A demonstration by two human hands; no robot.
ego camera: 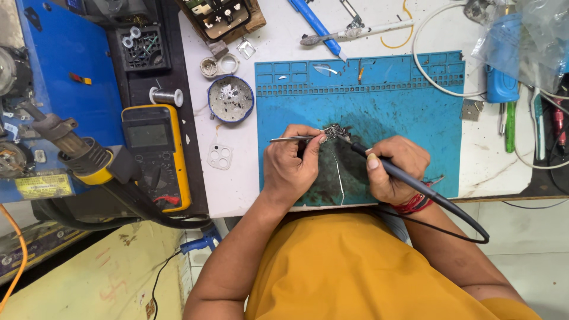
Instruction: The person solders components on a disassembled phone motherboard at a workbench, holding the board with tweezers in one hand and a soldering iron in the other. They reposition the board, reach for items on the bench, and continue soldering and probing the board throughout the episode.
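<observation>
My left hand [291, 164] pinches a pair of metal tweezers [290, 139] whose tips grip a small circuit board [333, 131] over the blue work mat [415, 112]. My right hand [396, 169] holds a black soldering iron [379, 163] like a pen, its tip touching the small board from the right. The iron's cable [462, 219] runs off behind my right wrist. The mat under the board is stained dark.
A yellow multimeter [157, 155] and a hot-air nozzle [71, 148] lie at the left. A round tin of small parts [230, 98], a wire spool [166, 96], a white camera bezel [220, 156], a toothbrush [355, 32], white cable [424, 71] and tools [511, 124] surround the mat.
</observation>
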